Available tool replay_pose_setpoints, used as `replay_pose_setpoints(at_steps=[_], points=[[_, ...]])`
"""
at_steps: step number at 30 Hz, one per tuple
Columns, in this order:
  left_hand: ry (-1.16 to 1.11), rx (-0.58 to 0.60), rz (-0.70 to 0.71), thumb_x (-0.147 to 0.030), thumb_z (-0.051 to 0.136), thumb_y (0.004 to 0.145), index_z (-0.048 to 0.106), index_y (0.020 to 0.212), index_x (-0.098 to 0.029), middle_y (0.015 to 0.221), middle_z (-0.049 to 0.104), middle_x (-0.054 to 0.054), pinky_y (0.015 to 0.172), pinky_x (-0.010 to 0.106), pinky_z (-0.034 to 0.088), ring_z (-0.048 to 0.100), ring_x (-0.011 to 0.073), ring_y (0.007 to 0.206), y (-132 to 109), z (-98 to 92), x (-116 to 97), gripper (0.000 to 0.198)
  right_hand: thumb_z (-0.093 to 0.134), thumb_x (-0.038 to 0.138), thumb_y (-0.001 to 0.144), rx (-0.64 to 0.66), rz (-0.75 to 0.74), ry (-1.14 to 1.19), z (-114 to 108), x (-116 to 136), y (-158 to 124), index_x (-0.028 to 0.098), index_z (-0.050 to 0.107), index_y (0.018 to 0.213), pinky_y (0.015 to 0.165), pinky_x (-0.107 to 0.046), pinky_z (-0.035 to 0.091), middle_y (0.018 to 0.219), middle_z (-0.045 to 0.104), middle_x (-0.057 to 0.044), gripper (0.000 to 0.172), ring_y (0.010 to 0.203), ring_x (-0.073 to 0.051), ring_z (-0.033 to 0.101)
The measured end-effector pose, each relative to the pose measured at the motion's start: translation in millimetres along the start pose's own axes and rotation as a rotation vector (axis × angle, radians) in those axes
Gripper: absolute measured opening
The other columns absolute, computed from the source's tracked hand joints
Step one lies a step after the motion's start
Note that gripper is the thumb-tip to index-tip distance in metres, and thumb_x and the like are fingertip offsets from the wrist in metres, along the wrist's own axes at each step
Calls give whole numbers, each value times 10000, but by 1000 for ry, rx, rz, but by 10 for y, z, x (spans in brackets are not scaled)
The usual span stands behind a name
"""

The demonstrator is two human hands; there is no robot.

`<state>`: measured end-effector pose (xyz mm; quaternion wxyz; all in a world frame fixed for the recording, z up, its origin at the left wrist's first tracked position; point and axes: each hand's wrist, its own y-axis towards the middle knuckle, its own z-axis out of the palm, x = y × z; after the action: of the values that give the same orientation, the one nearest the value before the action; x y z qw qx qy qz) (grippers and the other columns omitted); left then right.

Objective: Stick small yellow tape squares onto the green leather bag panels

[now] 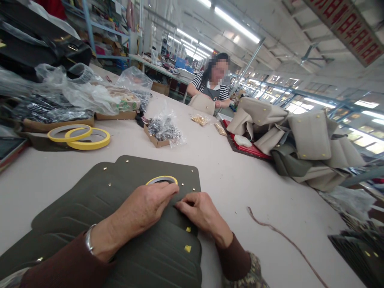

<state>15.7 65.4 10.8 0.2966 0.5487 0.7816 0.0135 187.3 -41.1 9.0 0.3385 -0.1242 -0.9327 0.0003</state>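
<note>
A stack of dark olive leather panels [99,192] with small brass studs lies on the pale table [240,188] in front of me. My left hand [144,208] rests on the top panel, fingers curled over a small roll of yellow tape [162,180]. My right hand [199,210] lies beside it, fingertips pinched together on the panel surface against the left fingers; what they pinch is too small to make out. Small yellow tape squares [187,248] stick to a lower panel near my wrists.
Two large yellow tape rolls [79,136] lie at left beside bagged hardware [163,130] and cardboard trays. Beige bag parts [300,140] pile up at right over a red tray [252,150]. A person in a striped shirt [211,88] works across the table. A thin strip [285,240] lies on the table.
</note>
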Motion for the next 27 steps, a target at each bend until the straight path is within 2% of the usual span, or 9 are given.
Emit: replay_pose_setpoints(at_steps=[2, 3, 5, 7, 11, 16, 19, 22, 27], points=[[-40, -37, 7, -251, 367, 988, 623, 1093, -230, 1031, 733, 23, 790, 244, 530, 694, 148, 902, -8, -11, -2, 277, 607, 288, 860, 57, -30, 71, -58, 2, -9, 171, 665, 550, 463, -214, 273, 475, 533, 42, 337, 453, -80, 417], [-49, -46, 4, -267, 372, 989, 608, 1157, -234, 1086, 734, 22, 822, 246, 540, 699, 150, 946, -12, -15, -3, 291, 591, 271, 869, 22, -53, 118, -79, 8, -13, 174, 689, 594, 483, -210, 310, 516, 568, 37, 307, 480, -86, 453], [-45, -51, -7, -286, 385, 988, 533, 1301, -243, 1210, 705, 26, 900, 263, 542, 684, 157, 1057, -15, -14, -2, 349, 593, 219, 855, -125, -119, 214, -94, 30, -14, 187, 743, 773, 582, -217, 415, 679, 672, 12, 174, 598, -113, 561], [-24, -47, -21, -292, 400, 983, 441, 1395, -248, 1294, 664, 34, 942, 286, 538, 659, 165, 1126, -17, 1, 5, 416, 617, 191, 834, -249, -217, 264, -78, 58, -8, 192, 741, 923, 683, -244, 478, 820, 712, -22, 152, 701, -138, 617], [37, -55, -41, -293, 425, 972, 433, 1382, -251, 1237, 696, 48, 822, 286, 581, 710, 189, 1014, -26, 59, 20, 412, 586, 173, 866, -313, -402, 221, 1, 93, 10, 193, 711, 971, 755, -272, 511, 888, 711, -59, 165, 773, -157, 638], [69, -32, -74, -273, 444, 954, 504, 1255, -258, 1146, 724, 46, 737, 258, 558, 721, 190, 921, -44, 78, 12, 308, 519, 125, 846, -358, -467, 48, 69, 86, 31, 208, 709, 861, 718, -269, 502, 779, 703, -48, 208, 727, -163, 640], [39, 8, -103, -268, 426, 958, 567, 1096, -254, 1023, 728, 18, 693, 241, 521, 704, 166, 834, -30, 48, 3, 197, 515, 130, 813, -382, -423, -29, 90, 90, 35, 201, 700, 790, 663, -268, 491, 713, 685, -50, 200, 649, -158, 618], [10, 2, -85, -241, 408, 960, 588, 941, -239, 872, 690, -1, 673, 237, 482, 660, 151, 778, 1, 25, -4, 181, 544, 147, 780, -397, -327, 26, 117, 130, 29, 201, 701, 759, 637, -260, 488, 691, 683, -38, 167, 621, -146, 605], [10, -148, -17, -211, 380, 964, 578, 874, -216, 798, 641, 2, 663, 239, 460, 618, 140, 733, 9, 28, -44, 217, 619, 230, 727, -343, 21, 560, 105, 187, 111, 171, 678, 703, 469, -216, 465, 521, 620, 19, 87, 457, -115, 567]])
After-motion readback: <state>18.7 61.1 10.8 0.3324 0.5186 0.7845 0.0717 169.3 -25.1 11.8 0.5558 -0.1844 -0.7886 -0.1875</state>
